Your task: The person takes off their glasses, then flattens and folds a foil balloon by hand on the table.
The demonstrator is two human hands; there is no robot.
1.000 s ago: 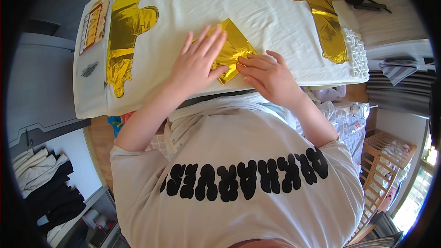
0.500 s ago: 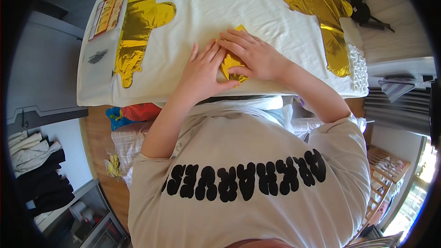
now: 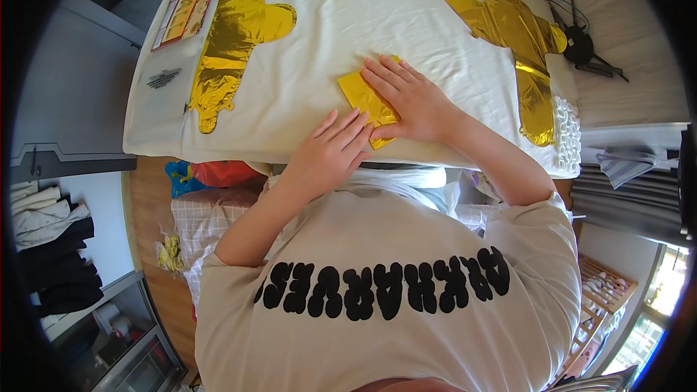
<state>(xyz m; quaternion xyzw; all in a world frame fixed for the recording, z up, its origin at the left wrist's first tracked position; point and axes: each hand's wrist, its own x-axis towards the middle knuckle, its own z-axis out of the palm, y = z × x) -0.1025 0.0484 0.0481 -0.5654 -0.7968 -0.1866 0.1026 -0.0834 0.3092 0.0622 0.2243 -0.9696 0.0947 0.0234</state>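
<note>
Folded gold foil piece: small, flat, roughly rectangular, lying on the white sheet near the near edge of the bed, about mid-width. Right hand: palm down, fingers spread and extended, pressing flat on the right part of the foil; nothing gripped. Left hand: palm down, fingers straight and close together, fingertips touching the near-left corner of the foil, the rest of the hand resting on the sheet's edge; nothing gripped. Large gold foil balloon: deflated, flat on the sheet, well to the left and farther away. Second gold foil balloon: deflated, crinkled, to the far right, running down toward the right edge of the sheet. Printed card: flat at the far left corner, just beside the left balloon. Clear plastic wrapper: at the left edge, near side of the card. Black stand: on the floor beyond the right side of the bed.
</note>
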